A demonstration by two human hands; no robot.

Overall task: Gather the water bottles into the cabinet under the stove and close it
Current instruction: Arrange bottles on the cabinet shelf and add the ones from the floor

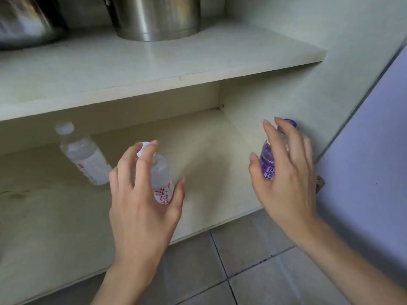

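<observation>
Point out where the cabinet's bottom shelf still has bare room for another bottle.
Widest bare patch: the bottom shelf between the middle bottle by the left hand and the purple bottle by the right hand. Also bare front left, before the far-left bottle. Crowded between the two left bottles.

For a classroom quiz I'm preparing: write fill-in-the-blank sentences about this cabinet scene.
The bottle at the right hand has a ___ cap.
The lower shelf holds ___ bottles.
The upper shelf bears a steel ___.
The cabinet door stands ___.
Missing: purple; three; pot; open.
</observation>
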